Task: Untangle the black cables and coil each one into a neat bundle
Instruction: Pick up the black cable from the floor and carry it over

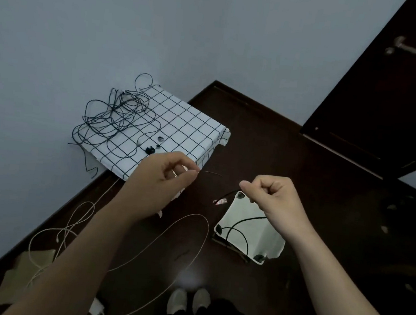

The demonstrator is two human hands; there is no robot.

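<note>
Cables lie tangled on your checked surface: thin, limp, light, likely to snag. Your left hand and right hand each pinch a strand beside its edge; take hold near an end and pull gently.

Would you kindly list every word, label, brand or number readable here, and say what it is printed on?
None: no readable text shows anywhere in this view.
The checked cloth bears only a black grid, no letters.
The pale square pad on the floor shows dark corner spots, no writing.
The door and the black cables carry no visible marks.
</note>
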